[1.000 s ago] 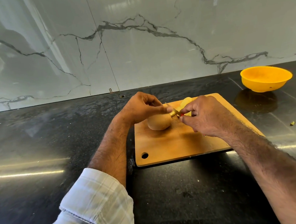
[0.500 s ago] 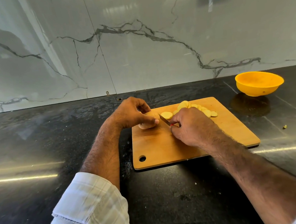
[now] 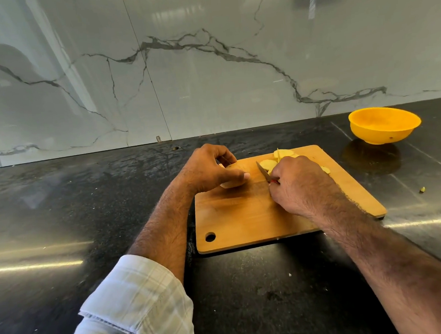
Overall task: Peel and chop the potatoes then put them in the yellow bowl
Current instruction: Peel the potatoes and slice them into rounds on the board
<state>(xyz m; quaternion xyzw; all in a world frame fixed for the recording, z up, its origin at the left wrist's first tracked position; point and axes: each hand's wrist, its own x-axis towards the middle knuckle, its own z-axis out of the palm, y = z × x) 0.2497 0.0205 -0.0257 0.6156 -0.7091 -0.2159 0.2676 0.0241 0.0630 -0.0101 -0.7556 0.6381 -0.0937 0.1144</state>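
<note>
On the wooden cutting board [image 3: 243,217], your left hand [image 3: 209,169] is curling over and gripping the pale peeled potato [image 3: 234,176] while your right hand [image 3: 301,184] is clasping the small red-handled knife [image 3: 265,174] beside thin yellow potato slices [image 3: 278,157].

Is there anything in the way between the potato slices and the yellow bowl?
Nothing visible blocks the way. The potato slices lie at the far side of the cutting board, and the yellow bowl sits on the counter beyond the board's far right corner. Only bare black counter shows between them.
</note>
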